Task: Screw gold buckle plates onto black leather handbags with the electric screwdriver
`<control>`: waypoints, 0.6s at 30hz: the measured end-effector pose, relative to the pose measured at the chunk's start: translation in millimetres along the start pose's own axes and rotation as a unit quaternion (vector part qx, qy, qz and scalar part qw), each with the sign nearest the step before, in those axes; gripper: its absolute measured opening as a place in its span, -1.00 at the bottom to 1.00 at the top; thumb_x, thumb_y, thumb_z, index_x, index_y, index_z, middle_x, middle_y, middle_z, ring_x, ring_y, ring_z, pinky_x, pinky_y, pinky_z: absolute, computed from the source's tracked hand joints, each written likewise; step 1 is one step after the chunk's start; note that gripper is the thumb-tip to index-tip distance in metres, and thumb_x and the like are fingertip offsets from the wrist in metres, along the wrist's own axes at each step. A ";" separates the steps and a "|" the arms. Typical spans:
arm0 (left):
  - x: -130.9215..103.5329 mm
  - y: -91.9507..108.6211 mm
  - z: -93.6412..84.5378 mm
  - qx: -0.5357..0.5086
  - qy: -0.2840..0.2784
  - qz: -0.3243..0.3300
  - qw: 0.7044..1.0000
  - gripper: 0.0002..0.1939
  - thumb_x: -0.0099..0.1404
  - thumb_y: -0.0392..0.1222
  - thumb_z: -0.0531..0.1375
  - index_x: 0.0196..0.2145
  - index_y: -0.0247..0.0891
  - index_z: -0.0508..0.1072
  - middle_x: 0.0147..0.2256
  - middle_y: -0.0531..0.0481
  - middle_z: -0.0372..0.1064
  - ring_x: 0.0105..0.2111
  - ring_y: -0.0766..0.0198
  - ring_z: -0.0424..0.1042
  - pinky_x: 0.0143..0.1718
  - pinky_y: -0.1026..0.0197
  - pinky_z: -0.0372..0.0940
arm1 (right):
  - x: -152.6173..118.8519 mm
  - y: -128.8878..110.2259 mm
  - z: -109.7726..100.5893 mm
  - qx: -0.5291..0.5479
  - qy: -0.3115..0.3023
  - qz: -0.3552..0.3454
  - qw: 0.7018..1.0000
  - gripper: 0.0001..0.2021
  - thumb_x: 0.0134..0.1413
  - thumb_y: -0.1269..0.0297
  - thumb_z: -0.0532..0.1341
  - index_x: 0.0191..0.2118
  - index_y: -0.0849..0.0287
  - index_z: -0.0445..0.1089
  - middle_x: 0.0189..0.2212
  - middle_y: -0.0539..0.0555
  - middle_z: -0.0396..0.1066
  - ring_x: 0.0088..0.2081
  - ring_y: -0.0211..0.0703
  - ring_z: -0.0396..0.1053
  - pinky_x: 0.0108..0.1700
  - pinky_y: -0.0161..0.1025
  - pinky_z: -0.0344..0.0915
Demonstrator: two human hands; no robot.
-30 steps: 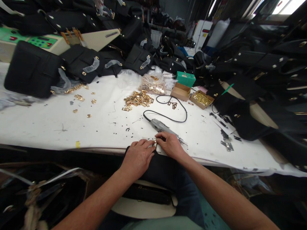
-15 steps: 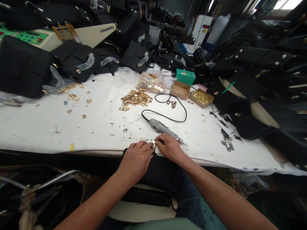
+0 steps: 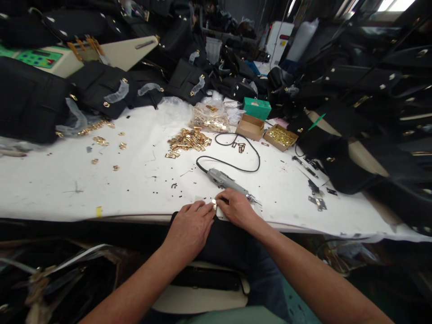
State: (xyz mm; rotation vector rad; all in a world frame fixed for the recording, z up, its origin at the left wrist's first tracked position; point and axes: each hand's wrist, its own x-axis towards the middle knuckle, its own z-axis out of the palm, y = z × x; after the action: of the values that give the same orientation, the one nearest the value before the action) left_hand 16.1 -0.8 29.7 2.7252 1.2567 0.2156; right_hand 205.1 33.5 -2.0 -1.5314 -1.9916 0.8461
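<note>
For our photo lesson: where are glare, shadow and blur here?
Head view: glare whites out the window at top right; the space beneath the table sinks into dark; black bags smear toward the right edge; left hand and right hand look fairly sharp.

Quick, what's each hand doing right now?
Left hand: resting over the black item, fingertips at a small shiny metal piece; grip can't be told.
Right hand: fingers curled, fingertips at that same piece; whether they pinch it can't be told.
</note>
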 end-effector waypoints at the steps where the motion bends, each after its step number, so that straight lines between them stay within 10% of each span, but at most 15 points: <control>1: 0.0 0.6 -0.5 0.006 -0.002 0.001 1.000 -0.70 0.42 -0.29 0.10 0.05 -0.19 0.49 0.06 -0.07 0.48 0.07 0.05 0.38 -0.03 -0.04 0.34 | -0.2 -1.8 -1.2 0.005 -0.001 -0.002 1.000 -0.87 0.19 0.41 0.24 -0.27 0.15 0.58 -0.30 0.10 0.53 -0.21 -0.10 0.45 -0.11 -0.18 0.31; 10: -0.7 -12.3 18.0 0.066 0.081 0.054 0.993 -0.66 0.37 -0.23 0.12 0.06 -0.19 0.54 0.07 -0.03 0.51 0.03 0.00 0.46 -0.08 -0.02 0.42 | -9.1 -4.5 -47.7 0.033 0.129 0.014 0.991 -0.88 0.15 0.32 0.29 -0.22 0.08 0.59 -0.32 0.01 0.56 -0.32 -0.21 0.45 -0.21 -0.29 0.32; 18: -3.2 -32.3 45.0 0.064 0.111 0.064 0.990 -0.62 0.35 0.03 0.14 0.04 -0.03 0.57 0.08 0.06 0.51 0.04 -0.03 0.49 -0.08 0.00 0.46 | -12.9 103.1 -140.5 -0.071 0.214 0.195 0.955 -0.85 0.06 0.38 0.25 -0.32 0.12 0.60 -0.34 0.01 0.60 -0.28 -0.14 0.51 -0.16 -0.24 0.36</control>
State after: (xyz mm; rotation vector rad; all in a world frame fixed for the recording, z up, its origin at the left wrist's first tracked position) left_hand -1.8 14.9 -20.5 2.9632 1.1843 0.4812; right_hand 375.5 64.8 20.4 -2.0308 -1.4871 0.4574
